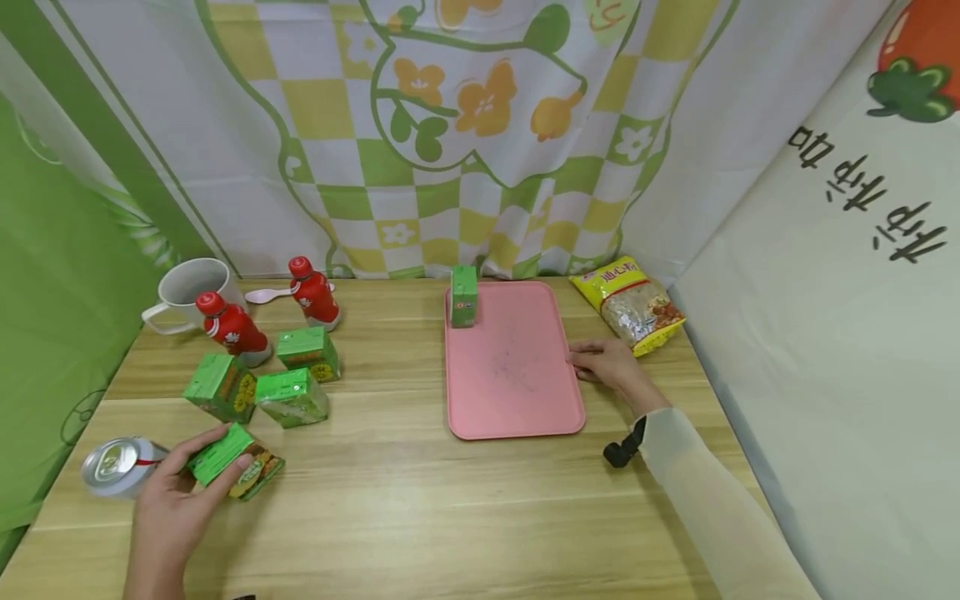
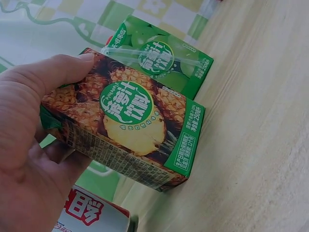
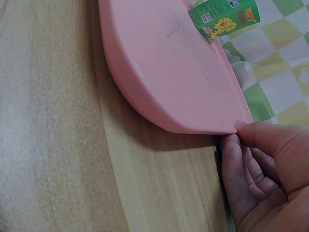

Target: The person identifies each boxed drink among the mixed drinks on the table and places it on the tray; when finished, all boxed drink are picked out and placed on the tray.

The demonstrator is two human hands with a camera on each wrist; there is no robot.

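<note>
Left hand clamps a juice box toward the left of the desk, right hand pinches the pink tray; grab stage imo, probably calls for lifting.

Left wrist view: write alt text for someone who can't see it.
A left hand grips a pineapple-printed drink carton in front of a green carton. Part of a white-and-red can shows at the bottom edge, with a wooden tabletop on the right.

Small curtained nook: checked cloth behind wood-grain table.
</note>
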